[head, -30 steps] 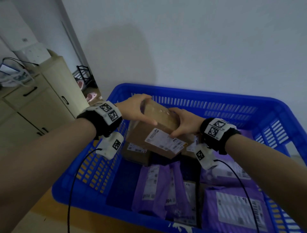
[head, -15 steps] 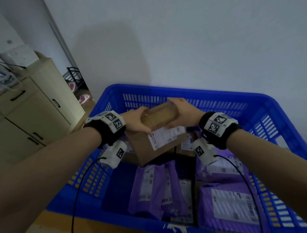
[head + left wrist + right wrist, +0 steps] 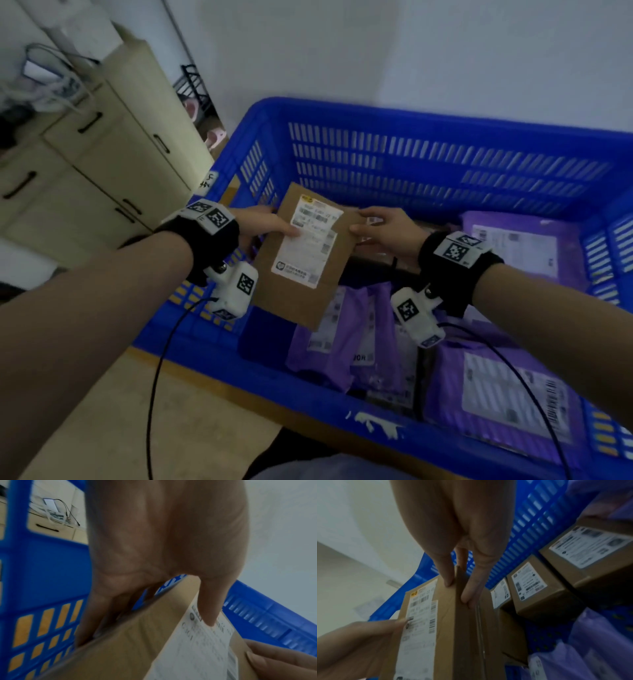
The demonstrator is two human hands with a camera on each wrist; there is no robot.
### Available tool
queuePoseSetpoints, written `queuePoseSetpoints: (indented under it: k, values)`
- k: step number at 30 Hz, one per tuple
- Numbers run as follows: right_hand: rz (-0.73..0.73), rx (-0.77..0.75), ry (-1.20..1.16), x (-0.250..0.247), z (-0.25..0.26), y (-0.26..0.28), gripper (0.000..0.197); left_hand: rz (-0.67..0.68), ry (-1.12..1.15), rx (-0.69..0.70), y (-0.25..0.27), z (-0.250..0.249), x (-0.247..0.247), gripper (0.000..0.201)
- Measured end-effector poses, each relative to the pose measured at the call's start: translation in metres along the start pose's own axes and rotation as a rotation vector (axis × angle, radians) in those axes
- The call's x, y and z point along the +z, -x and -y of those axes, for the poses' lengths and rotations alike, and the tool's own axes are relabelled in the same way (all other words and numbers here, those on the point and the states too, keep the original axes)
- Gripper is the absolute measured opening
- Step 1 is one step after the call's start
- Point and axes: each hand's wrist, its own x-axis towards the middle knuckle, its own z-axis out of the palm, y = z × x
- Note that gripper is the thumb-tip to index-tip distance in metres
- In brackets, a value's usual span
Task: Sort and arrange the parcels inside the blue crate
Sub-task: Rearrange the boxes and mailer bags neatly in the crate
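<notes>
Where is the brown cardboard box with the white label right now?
Head view: the cardboard box is held between left hand and right hand, over the blue crate's left end.

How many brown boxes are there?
4 clearly: the held box, gripped by the left hand and right hand, plus three along the blue crate wall: near box, middle box, far box. More may hide underneath.

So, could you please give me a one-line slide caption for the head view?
Both hands hold a labelled box upright over the crate.
</notes>
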Motion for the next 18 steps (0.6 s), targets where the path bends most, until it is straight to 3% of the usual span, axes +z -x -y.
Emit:
queuePoseSetpoints:
  k: [2, 4, 10, 18]
  values:
    - [0.05, 0.031, -0.014, 0.01, -0.003, -0.005, 0.032, -0.008, -0.015, -0.058, -0.005, 0.008, -0.002, 0.095]
    - [0.097, 0.08, -0.034, 0.018, -0.006, -0.009, 0.022, -0.037, -0.007, -0.095, -0.009, 0.011, -0.004, 0.101]
    - [0.2, 0.178, -0.035, 0.04, -0.02, -0.015, 0.023, -0.093, -0.091, -0.241, -0.012, 0.008, 0.004, 0.082]
    - [0.276, 0.221, 0.05, 0.044, -0.035, -0.028, 0.03, -0.074, -0.178, -0.254, -0.041, 0.02, 0.001, 0.045]
